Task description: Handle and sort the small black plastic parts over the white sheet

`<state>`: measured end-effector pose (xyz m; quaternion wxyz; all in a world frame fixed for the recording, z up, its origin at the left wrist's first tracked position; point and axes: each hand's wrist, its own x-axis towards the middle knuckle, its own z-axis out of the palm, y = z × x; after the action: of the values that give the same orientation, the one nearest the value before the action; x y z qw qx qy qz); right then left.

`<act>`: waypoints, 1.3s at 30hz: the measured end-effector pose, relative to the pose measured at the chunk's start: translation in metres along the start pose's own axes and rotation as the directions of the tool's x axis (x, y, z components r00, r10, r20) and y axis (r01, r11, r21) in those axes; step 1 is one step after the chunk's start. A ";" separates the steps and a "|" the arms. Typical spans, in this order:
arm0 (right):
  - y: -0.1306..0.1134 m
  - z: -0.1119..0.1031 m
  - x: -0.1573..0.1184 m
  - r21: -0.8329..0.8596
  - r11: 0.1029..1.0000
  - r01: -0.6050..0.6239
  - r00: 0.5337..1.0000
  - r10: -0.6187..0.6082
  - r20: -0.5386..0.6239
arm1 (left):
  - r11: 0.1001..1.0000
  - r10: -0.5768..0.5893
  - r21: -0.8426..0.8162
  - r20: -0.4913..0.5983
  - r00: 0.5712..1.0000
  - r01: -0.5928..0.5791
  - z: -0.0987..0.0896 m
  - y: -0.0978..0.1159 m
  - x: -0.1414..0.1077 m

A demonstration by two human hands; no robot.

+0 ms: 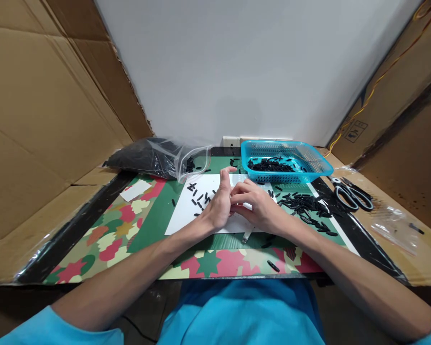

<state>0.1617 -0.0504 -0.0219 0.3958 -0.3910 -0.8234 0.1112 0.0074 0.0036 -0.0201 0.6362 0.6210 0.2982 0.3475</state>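
Over a white sheet in the middle of the table, my left hand and my right hand meet, fingertips touching. The left thumb points up while its other fingers curl towards the right hand. The right fingers are pinched together; whatever lies between the hands is hidden. Small black oblong pieces are scattered on the sheet left of my left hand. A larger heap of black pieces lies right of my right hand. A small clear strip sits just below the hands.
Behind the hands stands a blue plastic basket holding more black pieces. A clear zip bag full of dark pieces lies at back left. Scissors and a small plastic bag are at right. Cardboard walls flank both sides.
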 end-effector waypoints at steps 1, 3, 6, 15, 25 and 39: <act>0.000 0.000 0.000 -0.002 1.000 -0.004 1.000 0.004 0.015 | 1.000 -0.001 0.014 -0.002 1.000 0.001 0.000 -0.001 -0.001; 0.001 -0.001 0.000 -0.019 1.000 -0.018 0.998 0.019 0.053 | 0.999 -0.006 0.043 -0.002 1.000 0.006 0.002 -0.001 -0.002; 0.003 -0.003 0.000 -0.024 0.999 -0.024 0.996 0.026 0.091 | 0.997 -0.011 0.083 0.006 1.000 0.010 0.003 0.001 -0.003; 0.010 -0.026 0.000 0.149 0.981 -0.123 0.962 0.155 -0.226 | 0.989 0.066 0.130 0.009 0.998 -0.066 -0.009 0.021 0.012; 0.009 -0.030 -0.002 0.265 0.958 -0.111 0.940 0.188 -0.285 | 0.990 0.109 0.078 0.141 0.984 -0.120 -0.005 0.024 0.005; 0.007 -0.031 -0.004 0.261 0.955 -0.143 0.925 0.223 -0.307 | 0.987 0.160 0.013 0.126 0.979 -0.163 -0.005 0.023 0.007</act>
<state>0.1901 -0.0529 -0.0066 0.5601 -0.4305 -0.6854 0.1763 0.0062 0.0122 0.0025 0.6160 0.6709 0.2105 0.3552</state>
